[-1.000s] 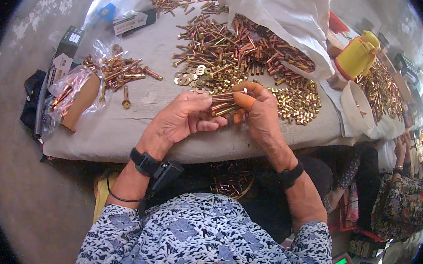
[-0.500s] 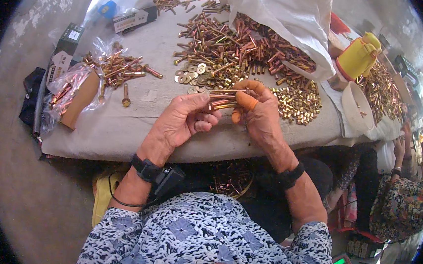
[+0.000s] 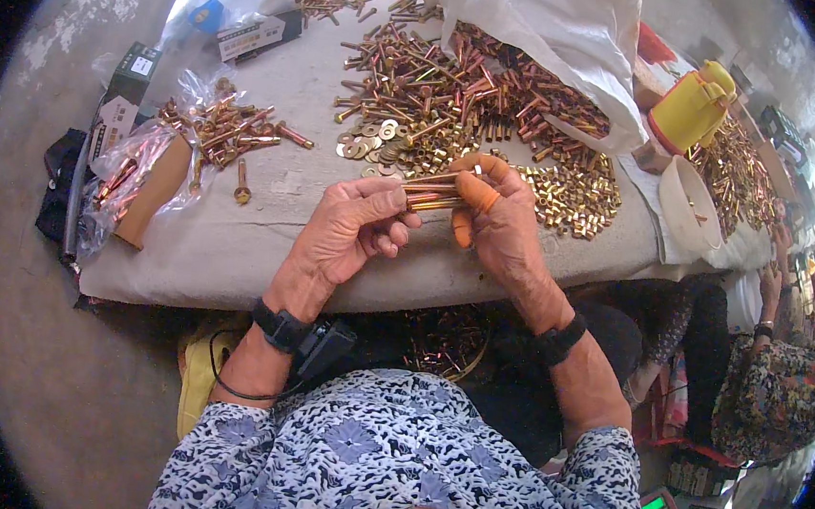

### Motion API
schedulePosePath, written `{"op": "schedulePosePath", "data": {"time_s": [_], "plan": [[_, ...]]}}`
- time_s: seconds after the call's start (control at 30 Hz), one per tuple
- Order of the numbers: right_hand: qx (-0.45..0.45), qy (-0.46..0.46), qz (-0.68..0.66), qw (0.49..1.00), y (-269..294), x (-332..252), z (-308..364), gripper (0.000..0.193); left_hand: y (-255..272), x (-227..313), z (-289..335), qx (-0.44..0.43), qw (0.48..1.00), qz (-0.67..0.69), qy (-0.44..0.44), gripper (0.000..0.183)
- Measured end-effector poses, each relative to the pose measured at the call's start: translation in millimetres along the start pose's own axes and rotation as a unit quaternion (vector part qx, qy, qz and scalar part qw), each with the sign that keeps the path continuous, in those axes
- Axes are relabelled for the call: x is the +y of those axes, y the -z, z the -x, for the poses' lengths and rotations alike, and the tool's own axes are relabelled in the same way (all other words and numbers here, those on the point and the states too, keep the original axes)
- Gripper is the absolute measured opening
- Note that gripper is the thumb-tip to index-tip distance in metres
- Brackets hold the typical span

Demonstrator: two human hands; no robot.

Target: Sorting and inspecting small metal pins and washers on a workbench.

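Observation:
My left hand [image 3: 347, 226] is closed around several thin brass-coloured bolts [image 3: 432, 191], which point to the right over the table's near part. At their right ends is my right hand [image 3: 502, 209], with orange covers on the thumb and a finger. Its thumb and index finger are bent together beside a small shiny piece, too small to name. Just beyond the hands lie flat washers [image 3: 364, 142] and a heap of short metal sleeves or nuts [image 3: 575, 199]. Behind them spreads a large pile of bolts [image 3: 422, 74].
A white plastic sack [image 3: 559, 37] lies over the bolt pile. On the right stand a yellow jug [image 3: 692, 109] and a white bowl [image 3: 689, 205]. On the left are bagged bolts [image 3: 126, 180], loose assembled bolts [image 3: 235, 131] and boxes [image 3: 128, 89]. Another person [image 3: 769, 398] sits at far right.
The bolts in my left hand lie more evenly side by side. My right thumb and fingers have shifted slightly at the bolt ends, and a small shiny piece shows by the index finger.

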State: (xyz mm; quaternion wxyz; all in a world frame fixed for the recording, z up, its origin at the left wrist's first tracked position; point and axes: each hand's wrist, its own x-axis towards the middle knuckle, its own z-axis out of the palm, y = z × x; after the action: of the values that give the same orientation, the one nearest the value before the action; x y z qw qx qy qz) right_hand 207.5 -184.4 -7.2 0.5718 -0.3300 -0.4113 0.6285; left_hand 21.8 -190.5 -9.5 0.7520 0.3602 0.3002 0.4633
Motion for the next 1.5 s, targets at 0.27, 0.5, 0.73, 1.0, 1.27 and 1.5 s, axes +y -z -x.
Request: {"op": "schedulePosePath", "data": {"time_s": [0.27,0.5,0.73,1.0,1.27,1.5], "plan": [[-0.005,0.000,-0.017,1.000,0.6,0.8,1.6,0.018,3.4,-1.5,3.9,0.030,0.999,0.014,0.006,0.025],[-0.003,-0.074,0.047,0.996,3.2,-4.4,1.1,0.018,3.7,1.4,6.2,0.041,0.998,-0.039,0.031,0.026],[0.040,-0.077,0.093,0.992,12.8,-7.5,-1.1,0.016,8.4,16.0,12.4,0.072,0.982,-0.173,0.024,0.030],[0.075,0.017,0.192,0.978,6.7,-7.2,6.7,0.017,-3.0,11.5,30.1,0.170,0.928,-0.331,-0.010,0.024],[0.016,0.159,0.375,0.913,-0.2,11.3,15.8,0.020,-11.7,-14.0,30.2,0.166,0.648,-0.724,-0.166,0.016],[0.012,0.328,0.444,0.834,-6.8,10.0,17.2,0.020,-12.4,1.8,27.8,0.134,0.902,-0.403,0.079,0.023]]}}
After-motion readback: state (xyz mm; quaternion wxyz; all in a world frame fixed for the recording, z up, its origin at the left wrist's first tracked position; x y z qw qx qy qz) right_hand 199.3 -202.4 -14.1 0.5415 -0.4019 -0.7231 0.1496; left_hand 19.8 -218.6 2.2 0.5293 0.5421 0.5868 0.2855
